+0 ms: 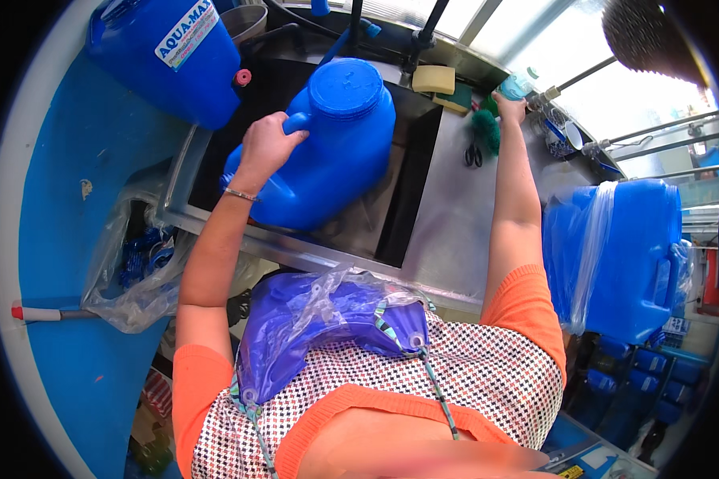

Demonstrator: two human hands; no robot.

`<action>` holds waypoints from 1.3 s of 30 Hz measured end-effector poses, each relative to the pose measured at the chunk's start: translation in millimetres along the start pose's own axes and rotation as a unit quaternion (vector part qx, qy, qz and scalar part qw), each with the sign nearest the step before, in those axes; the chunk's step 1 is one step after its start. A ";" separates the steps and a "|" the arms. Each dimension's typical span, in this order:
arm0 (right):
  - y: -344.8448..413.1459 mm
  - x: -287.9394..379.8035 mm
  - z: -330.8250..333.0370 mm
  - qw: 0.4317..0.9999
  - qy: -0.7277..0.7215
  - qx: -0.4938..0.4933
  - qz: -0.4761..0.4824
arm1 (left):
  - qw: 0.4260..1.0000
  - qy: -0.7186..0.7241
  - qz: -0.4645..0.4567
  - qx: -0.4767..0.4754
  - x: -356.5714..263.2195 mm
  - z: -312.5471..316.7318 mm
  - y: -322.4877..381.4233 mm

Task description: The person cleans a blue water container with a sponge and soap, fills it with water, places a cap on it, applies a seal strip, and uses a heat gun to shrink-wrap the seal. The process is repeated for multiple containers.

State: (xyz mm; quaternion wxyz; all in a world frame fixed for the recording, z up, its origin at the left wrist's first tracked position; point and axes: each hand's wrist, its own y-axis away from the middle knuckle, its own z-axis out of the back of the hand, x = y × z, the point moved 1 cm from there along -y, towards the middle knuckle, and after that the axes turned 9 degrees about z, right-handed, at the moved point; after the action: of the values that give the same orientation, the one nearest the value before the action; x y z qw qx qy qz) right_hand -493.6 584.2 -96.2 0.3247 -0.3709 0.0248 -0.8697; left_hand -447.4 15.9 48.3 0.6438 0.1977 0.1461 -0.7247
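My left hand [269,143] is closed around the handle of a large blue plastic water jug [335,155], which leans in a stainless steel sink basin [395,239]. The jug's round blue cap [346,87] is on. At the far right of the counter, my right hand [510,109] is stretched out and wrapped around a plastic bottle [517,84] with a pale teal upper part. Beside that hand are a green scrubbing brush [485,130] and scissors with black handles [473,155]. A yellow sponge [434,79] and a green-and-yellow scouring sponge [455,99] lie by the sink's back corner.
Another blue jug [174,66], with a printed label and red spigot, stands at upper left. A plastic-wrapped blue jug [611,257] is at right. A plastic bag [138,269] hangs left of the sink. Mugs [566,136] sit near the window bars. A purple apron [311,323] covers my front.
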 end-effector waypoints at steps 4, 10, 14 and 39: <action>-9.7 1.1 2.1 1.000 -0.006 -0.015 -0.016 | 0.998 -0.014 -0.036 0.052 2.0 -6.9 -23.2; 43.5 90.9 63.1 0.930 -0.037 -0.074 0.359 | 0.993 0.039 -0.027 0.105 1.9 -8.1 -45.6; 113.2 178.8 117.0 0.787 0.108 -0.073 0.603 | 0.996 0.058 -0.024 0.058 -8.7 -23.3 -54.5; 269.5 270.3 139.0 0.756 0.097 0.042 0.645 | 0.985 0.111 -0.105 0.083 20.6 -24.4 -52.2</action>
State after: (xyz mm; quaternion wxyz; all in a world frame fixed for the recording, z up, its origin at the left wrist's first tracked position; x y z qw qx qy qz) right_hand -393.4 241.8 98.0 0.8203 -0.1665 0.2527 -0.4854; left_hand -498.6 16.0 14.9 0.5252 0.3129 0.1758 -0.7716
